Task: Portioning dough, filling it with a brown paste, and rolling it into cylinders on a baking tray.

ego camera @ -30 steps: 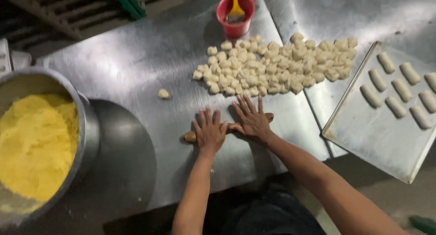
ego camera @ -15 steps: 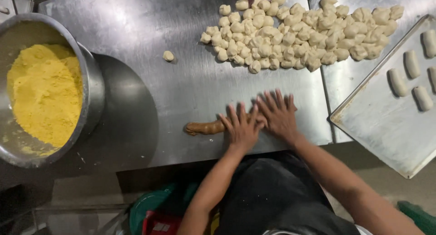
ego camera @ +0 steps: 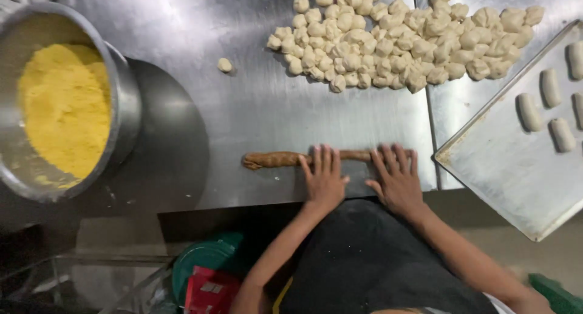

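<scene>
A long brown dough roll (ego camera: pixel 276 160) lies across the near edge of the steel table (ego camera: pixel 255 101). My left hand (ego camera: pixel 323 177) presses flat on the roll's middle, fingers spread. My right hand (ego camera: pixel 398 179) presses flat on its right end, palm down. The roll's left end sticks out bare to the left of my left hand. Neither hand grips anything; both lie open on top of the roll.
A heap of pale dough lumps (ego camera: pixel 395 37) lies at the back. One stray lump (ego camera: pixel 225 65) sits apart. A steel bowl of yellow flour (ego camera: pixel 61 104) stands left. A metal tray (ego camera: pixel 516 162) with shaped dough pieces (ego camera: pixel 549 107) overhangs the right.
The brown roll has grown much longer and thinner under my palms. My hands have spread apart sideways. The view has shifted toward the table's near edge.
</scene>
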